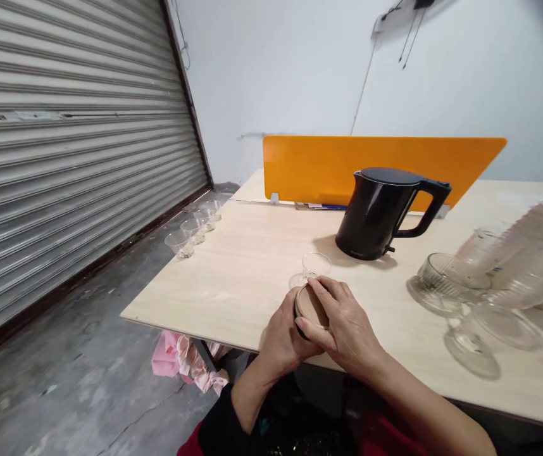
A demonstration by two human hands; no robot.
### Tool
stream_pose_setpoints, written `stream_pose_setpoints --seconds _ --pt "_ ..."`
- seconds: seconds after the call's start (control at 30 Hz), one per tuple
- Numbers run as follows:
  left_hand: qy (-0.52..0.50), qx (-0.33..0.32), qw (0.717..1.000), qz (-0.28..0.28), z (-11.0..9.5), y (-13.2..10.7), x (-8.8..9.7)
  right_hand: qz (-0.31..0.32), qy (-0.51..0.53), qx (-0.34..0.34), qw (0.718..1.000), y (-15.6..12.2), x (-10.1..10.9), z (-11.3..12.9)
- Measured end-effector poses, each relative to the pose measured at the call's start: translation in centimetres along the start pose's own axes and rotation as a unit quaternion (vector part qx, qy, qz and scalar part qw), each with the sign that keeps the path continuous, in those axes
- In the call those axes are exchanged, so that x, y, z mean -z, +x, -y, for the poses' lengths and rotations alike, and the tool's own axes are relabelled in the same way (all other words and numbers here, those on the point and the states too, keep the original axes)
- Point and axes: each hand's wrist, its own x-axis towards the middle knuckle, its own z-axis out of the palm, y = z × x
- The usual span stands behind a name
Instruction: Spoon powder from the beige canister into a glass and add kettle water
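Note:
Close to the table's front edge I hold a small round jar with a pale wooden lid [311, 306]. My left hand [278, 342] is wrapped around its body, which is mostly hidden and shows only a dark rim. From the right, my right hand [354, 326] grips the lid, thumb and fingers across its edge. Just beyond my fingers stands a clear plastic cup [318, 258], partly covered by them. Further back is a black electric kettle [371, 215] with its handle turned to the right.
Several clear cups [180, 244] line the table's left edge, with small dark bits at the bottom. On the right lie stacked clear cups [532, 244], beside a ribbed glass bowl [435, 272]. An orange divider [309, 168] crosses the back. Pink bags [167, 354] sit below the table.

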Motion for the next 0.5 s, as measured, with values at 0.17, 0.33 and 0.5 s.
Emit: stream_pose_setpoints --seconds 0.17,0.33,0.5 --pt "0.023 0.020 1.000 -0.001 0.3 -0.2 0.0 -0.001 0.103 -0.060 0.993 0.4 1.2 0.1" --pt "0.011 0.029 0.999 0.011 0.4 -0.3 0.2 -0.076 0.175 -0.067 0.979 -0.1 2.4 -1.2" --pt "-0.006 -0.009 1.000 0.015 0.7 -0.4 0.2 -0.149 0.071 -0.139 0.976 -1.4 3.7 -5.9"
